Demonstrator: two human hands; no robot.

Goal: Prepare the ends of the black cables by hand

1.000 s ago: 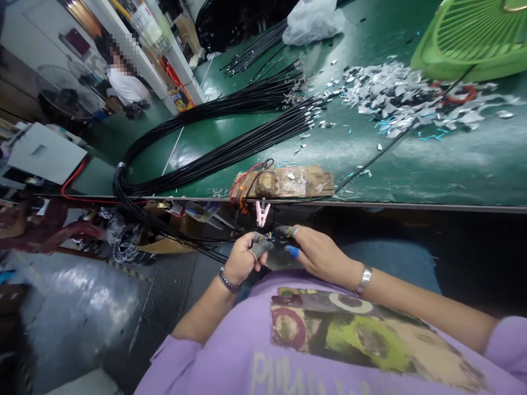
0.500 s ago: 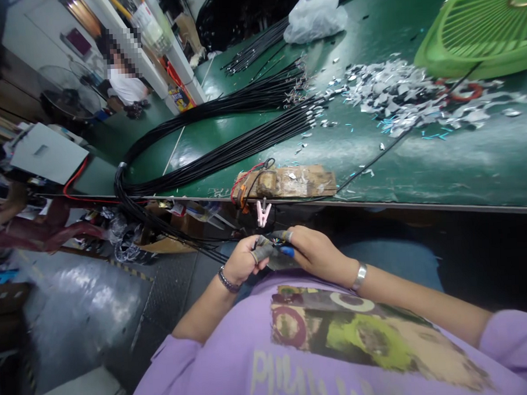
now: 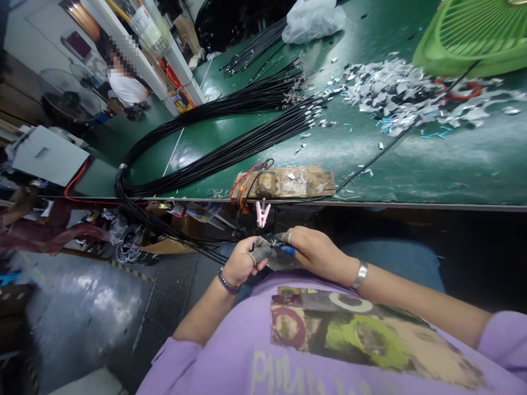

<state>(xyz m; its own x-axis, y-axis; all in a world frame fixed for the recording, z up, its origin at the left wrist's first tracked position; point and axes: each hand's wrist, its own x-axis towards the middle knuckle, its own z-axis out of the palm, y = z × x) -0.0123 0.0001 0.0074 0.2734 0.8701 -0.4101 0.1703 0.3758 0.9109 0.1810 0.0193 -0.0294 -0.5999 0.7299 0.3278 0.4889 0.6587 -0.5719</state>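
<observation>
Below the table edge, my left hand (image 3: 245, 261) is closed around the end of a black cable, its thumb and finger wrapped in grey tape. Thin coloured wires (image 3: 274, 243) fan out of the cable end between my two hands. My right hand (image 3: 314, 247) pinches at these wires, with grey and blue coverings on its fingertips. Several black cables (image 3: 195, 244) run from the left toward my left hand. Just above the hands, a pink clothes peg (image 3: 263, 213) hangs at the table edge beside a worn wooden block (image 3: 304, 181) with red and black leads.
A large bundle of black cables (image 3: 226, 146) curves over the green table (image 3: 419, 173). Foil and wire scraps (image 3: 390, 93) lie in a heap by a green plastic basket (image 3: 478, 31). A plastic bag (image 3: 314, 15) sits behind; another person (image 3: 127, 87) is at the far left.
My right fingertips have shifted slightly, and the coloured wires show more spread between the hands. My left hand stays in nearly the same place.
</observation>
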